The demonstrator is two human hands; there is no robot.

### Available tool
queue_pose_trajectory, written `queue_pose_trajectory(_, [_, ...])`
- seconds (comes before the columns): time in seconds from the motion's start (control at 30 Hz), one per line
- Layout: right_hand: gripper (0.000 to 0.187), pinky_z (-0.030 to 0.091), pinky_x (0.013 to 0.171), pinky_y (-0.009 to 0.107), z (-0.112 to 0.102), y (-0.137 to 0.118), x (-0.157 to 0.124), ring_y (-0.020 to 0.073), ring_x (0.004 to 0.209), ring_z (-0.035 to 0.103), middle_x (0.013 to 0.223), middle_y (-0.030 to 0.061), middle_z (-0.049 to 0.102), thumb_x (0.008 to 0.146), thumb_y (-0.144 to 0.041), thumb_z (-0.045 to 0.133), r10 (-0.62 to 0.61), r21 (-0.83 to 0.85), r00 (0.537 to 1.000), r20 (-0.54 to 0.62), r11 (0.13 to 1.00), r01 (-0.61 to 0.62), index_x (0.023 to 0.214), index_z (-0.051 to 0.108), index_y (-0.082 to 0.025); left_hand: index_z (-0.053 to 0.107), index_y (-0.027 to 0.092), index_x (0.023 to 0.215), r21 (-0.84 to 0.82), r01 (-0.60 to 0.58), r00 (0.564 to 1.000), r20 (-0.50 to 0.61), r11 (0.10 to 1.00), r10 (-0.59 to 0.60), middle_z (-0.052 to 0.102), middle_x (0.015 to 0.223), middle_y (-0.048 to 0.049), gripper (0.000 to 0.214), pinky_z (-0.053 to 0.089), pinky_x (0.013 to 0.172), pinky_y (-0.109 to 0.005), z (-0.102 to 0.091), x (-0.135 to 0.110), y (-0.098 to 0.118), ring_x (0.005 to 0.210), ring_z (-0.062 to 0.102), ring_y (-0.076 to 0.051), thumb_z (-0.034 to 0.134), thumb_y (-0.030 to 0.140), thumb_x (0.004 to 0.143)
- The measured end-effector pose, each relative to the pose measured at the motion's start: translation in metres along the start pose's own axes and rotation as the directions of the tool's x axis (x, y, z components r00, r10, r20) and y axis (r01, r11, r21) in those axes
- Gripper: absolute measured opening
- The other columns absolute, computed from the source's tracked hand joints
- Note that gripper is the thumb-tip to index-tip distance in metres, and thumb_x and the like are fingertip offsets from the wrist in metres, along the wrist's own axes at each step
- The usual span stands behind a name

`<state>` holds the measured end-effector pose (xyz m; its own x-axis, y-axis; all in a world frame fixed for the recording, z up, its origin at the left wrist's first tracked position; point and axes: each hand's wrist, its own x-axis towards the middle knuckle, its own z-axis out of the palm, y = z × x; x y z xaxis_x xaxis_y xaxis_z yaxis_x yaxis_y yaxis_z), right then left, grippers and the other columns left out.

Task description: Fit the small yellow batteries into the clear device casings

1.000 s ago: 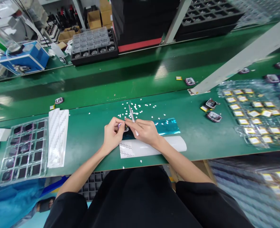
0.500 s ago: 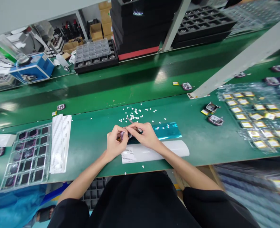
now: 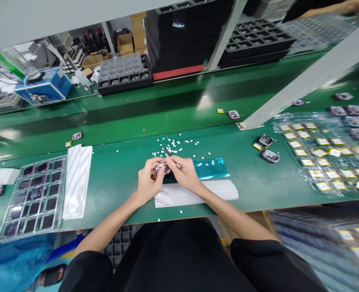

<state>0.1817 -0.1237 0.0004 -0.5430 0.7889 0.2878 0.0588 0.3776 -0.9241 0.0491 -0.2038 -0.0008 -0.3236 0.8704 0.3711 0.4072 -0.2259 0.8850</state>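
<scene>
Purple-rimmed casing (image 3: 167, 169) gripped in the left hand (image 3: 149, 178), thin tool (image 3: 166, 151) in the right hand (image 3: 184, 173)

So the casing is pinched by the left thumb and fingers, its inside partly showing between the hands. The thin tool is gripped in the closed right hand, one end poking out past the fingers; whether the casing is touched by it can't be told. Shiny blue film (image 3: 217, 168) is laid under the hands and off to their right, with a white sheet (image 3: 209, 190) set just nearer the body. Loads of little white bits (image 3: 173, 143) are scattered just beyond the fingers. Well left of the hands, printed strips (image 3: 77, 182) are laid beside a clear tray (image 3: 22, 235). Well to their right, two more casings (image 3: 270, 156) are parked, and farther out yellow-edged packs (image 3: 307, 162) are spread over clear plastic (image 3: 279, 119).
</scene>
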Motion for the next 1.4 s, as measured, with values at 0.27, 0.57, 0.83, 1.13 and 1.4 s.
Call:
queue_pose_trajectory(0.27, [0.046,0.059,0.076,0.035,-0.034,0.008,0.013,0.0176,0.071,0.069,0.098,0.0032,0.082,0.11,-0.036,0.032,-0.366,-0.29,0.931,-0.01,0.892,0.347,0.149,0.053,-0.024,0.075,0.017,0.093,-0.128,0.161,0.987,-0.004,0.979,-0.163,0.078,0.081,-0.0047,0.016,0.051,0.054,-0.021,-0.011,0.013,0.014,0.06,0.068,-0.012,0.07,0.031,0.09])
queue_pose_trajectory(0.57, [0.046,0.052,0.062,0.035,-0.054,-0.025,-0.059,0.0178,0.059,0.063,0.063,0.001,0.067,0.109,-0.039,0.038,-0.155,-0.315,0.985,-0.073,0.941,0.124,0.092,0.078,-0.026,0.07,0.022,0.102,0.29,0.111,0.961,0.213,0.951,-0.177,0.081,0.09,-0.0029,0.012,0.051,0.06,-0.023,-0.026,-0.068,0.024,0.065,0.072,-0.015,0.058,0.024,0.1])
queue_pose_trajectory(0.83, [0.04,0.056,0.06,0.029,-0.029,-0.007,-0.096,0.0175,0.06,0.069,0.068,0.0023,0.072,0.102,-0.042,0.055,0.158,-0.32,0.982,-0.108,0.929,-0.185,0.068,0.066,-0.024,0.069,0.023,0.108,0.324,0.162,0.961,0.164,0.932,-0.224,0.081,0.096,-0.0031,0.014,0.053,0.067,-0.024,-0.01,-0.09,0.004,0.07,0.074,-0.016,0.057,0.025,0.101])
queue_pose_trajectory(1.13, [0.048,0.062,0.064,0.028,-0.029,0.002,-0.097,0.0193,0.063,0.074,0.07,0.0042,0.074,0.101,-0.056,0.054,0.356,-0.046,0.928,0.115,0.935,-0.353,0.075,0.074,-0.021,0.069,0.023,0.102,0.304,0.195,0.96,0.136,0.932,-0.245,0.082,0.092,-0.0035,0.01,0.052,0.06,-0.023,-0.01,-0.089,0.007,0.062,0.071,-0.015,0.059,0.024,0.098])
queue_pose_trajectory(1.4, [0.049,0.063,0.076,0.03,-0.04,0.002,-0.087,0.0203,0.077,0.077,0.084,0.0063,0.079,0.099,-0.06,0.055,0.339,-0.021,0.893,0.296,0.937,-0.349,0.085,0.082,-0.022,0.067,0.023,0.099,0.312,0.194,0.96,0.133,0.93,-0.245,0.082,0.093,-0.0039,0.009,0.05,0.059,-0.023,-0.009,-0.089,0.007,0.059,0.069,-0.014,0.059,0.025,0.098])
